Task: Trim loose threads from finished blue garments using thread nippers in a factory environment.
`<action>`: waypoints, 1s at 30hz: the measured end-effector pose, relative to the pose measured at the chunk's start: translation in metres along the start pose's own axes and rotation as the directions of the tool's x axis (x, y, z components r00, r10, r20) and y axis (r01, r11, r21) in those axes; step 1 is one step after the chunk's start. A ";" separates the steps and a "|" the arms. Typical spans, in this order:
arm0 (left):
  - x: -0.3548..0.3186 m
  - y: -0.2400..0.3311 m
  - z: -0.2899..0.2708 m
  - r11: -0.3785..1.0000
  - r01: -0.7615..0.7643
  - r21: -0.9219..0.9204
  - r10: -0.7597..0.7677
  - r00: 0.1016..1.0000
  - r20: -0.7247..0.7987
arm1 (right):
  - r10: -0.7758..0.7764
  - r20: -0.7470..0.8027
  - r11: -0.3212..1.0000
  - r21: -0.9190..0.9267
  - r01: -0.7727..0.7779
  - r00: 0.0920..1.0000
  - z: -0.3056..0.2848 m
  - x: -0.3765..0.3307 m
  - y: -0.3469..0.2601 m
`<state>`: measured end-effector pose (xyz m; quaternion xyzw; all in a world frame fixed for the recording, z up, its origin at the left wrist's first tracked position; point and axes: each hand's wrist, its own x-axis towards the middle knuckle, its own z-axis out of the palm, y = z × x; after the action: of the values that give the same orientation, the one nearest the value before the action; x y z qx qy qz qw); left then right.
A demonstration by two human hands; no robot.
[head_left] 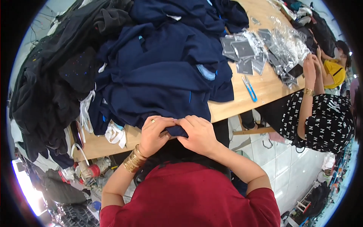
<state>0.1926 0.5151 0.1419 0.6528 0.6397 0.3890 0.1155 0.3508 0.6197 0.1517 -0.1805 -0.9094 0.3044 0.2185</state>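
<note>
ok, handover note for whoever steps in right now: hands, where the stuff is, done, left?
Left hand: pinching the near edge of the navy garment at the table edge.
Right hand: gripping the same edge, right beside the left.
Garment lies on top of a navy pile; black clothes pile further left. Blue snips to the right, untouched.
Done: edge gathered in both hands.
Left: cannot tell; rest of the pile looks unhandled.

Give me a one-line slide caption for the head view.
Both hands, left hand and right hand, pinch a navy garment at the wooden table edge.
</note>
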 end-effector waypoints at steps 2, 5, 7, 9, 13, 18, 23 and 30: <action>0.006 -0.003 -0.010 0.984 0.021 0.177 -0.012 0.999 -0.052 | -0.046 -0.048 0.999 0.007 0.046 0.998 -0.021 0.017 -0.009; 0.021 -0.036 -0.042 0.973 0.125 0.196 -0.068 0.959 -0.274 | -0.059 -0.270 0.995 0.057 0.077 0.961 -0.073 0.052 -0.013; 0.046 -0.042 -0.083 0.932 0.142 0.334 -0.035 0.951 -0.309 | 0.013 -0.360 0.999 0.037 0.000 0.933 -0.111 0.076 -0.010; 0.061 -0.029 -0.138 0.928 0.208 0.309 -0.091 0.931 -0.353 | 0.046 -0.524 0.993 -0.072 -0.099 0.850 -0.156 0.099 -0.016; 0.113 -0.016 -0.244 0.937 0.262 0.233 -0.182 0.931 -0.316 | -0.119 -0.567 0.813 -0.527 -0.248 0.815 -0.222 0.164 0.041; 0.154 0.037 -0.332 0.894 0.442 0.075 -0.425 0.889 -0.170 | 0.152 -0.391 0.983 -0.036 -0.180 0.908 -0.300 0.215 0.053; 0.145 0.040 -0.390 0.920 0.340 -0.195 -0.362 0.928 -0.092 | 0.248 -0.433 0.949 0.287 -0.129 0.867 -0.333 0.226 0.004; 0.138 0.042 -0.422 0.924 0.252 -0.289 -0.267 0.964 -0.014 | 0.306 -0.514 0.945 0.265 -0.191 0.801 -0.353 0.222 -0.024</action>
<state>-0.0695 0.4895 0.5023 0.5284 0.6607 0.4753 0.2415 0.3386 0.8720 0.4841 -0.3555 -0.7411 0.3558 0.4448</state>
